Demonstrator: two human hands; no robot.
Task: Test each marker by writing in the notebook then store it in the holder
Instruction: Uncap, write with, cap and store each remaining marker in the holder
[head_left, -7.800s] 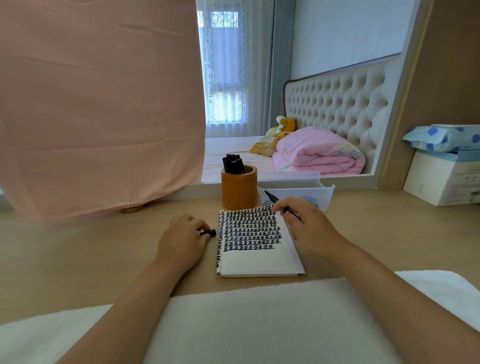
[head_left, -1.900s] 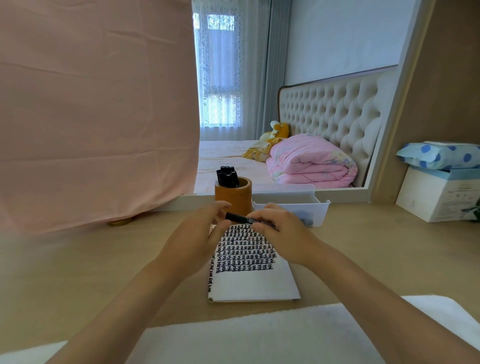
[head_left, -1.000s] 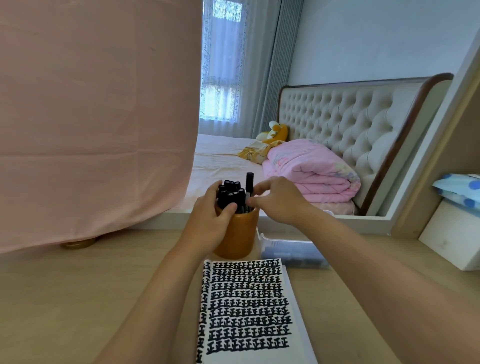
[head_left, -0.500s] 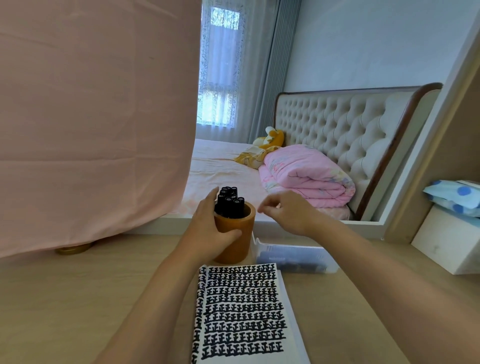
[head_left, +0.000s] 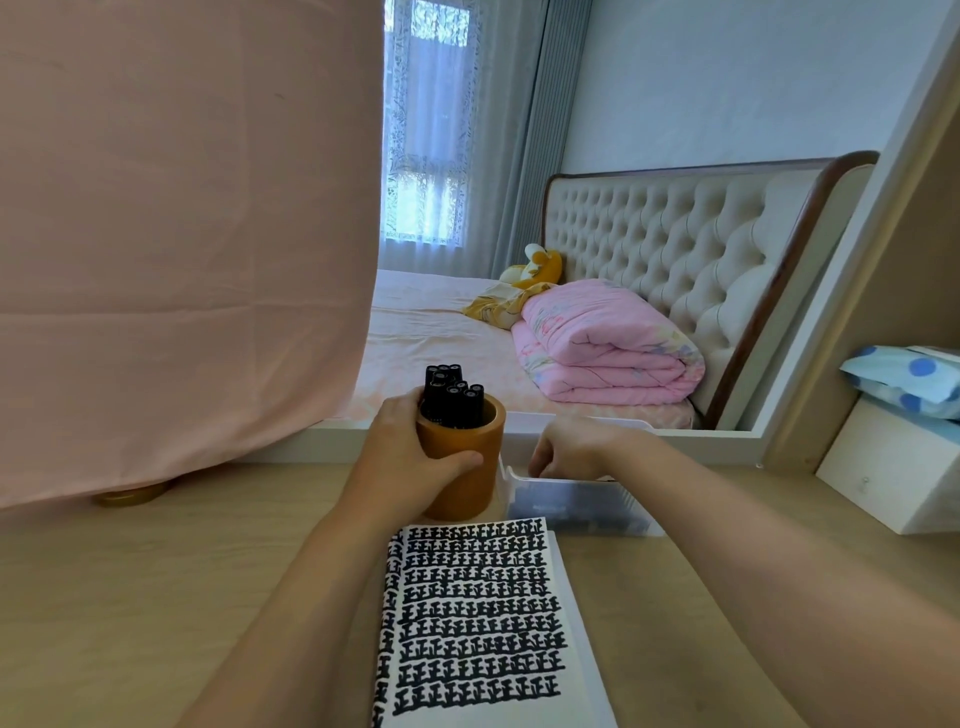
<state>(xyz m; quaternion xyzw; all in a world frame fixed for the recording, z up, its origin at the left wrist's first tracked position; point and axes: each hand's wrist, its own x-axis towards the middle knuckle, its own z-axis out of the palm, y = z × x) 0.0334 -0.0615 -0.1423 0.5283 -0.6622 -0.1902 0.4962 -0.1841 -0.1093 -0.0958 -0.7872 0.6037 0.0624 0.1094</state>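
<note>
A round brown holder (head_left: 470, 486) stands on the desk with several black markers (head_left: 451, 397) upright in it. My left hand (head_left: 402, 462) is wrapped around the holder's left side. Right of the holder sits a clear plastic tray (head_left: 576, 506) with dark markers lying inside. My right hand (head_left: 569, 449) dips into that tray with its fingers curled down; whether it holds a marker is hidden. An open notebook (head_left: 480, 618), its page filled with rows of black marks, lies in front of the holder.
A pink cloth (head_left: 176, 234) hangs over the left of a large mirror behind the desk. A white box (head_left: 893, 467) with a blue dotted pack on top stands at the right. The wooden desk (head_left: 156, 582) stretches left of the notebook.
My right hand has left the holder's top and dropped into the clear tray. The left hand has stayed on the holder. The marker it carried stands among the others in the holder.
</note>
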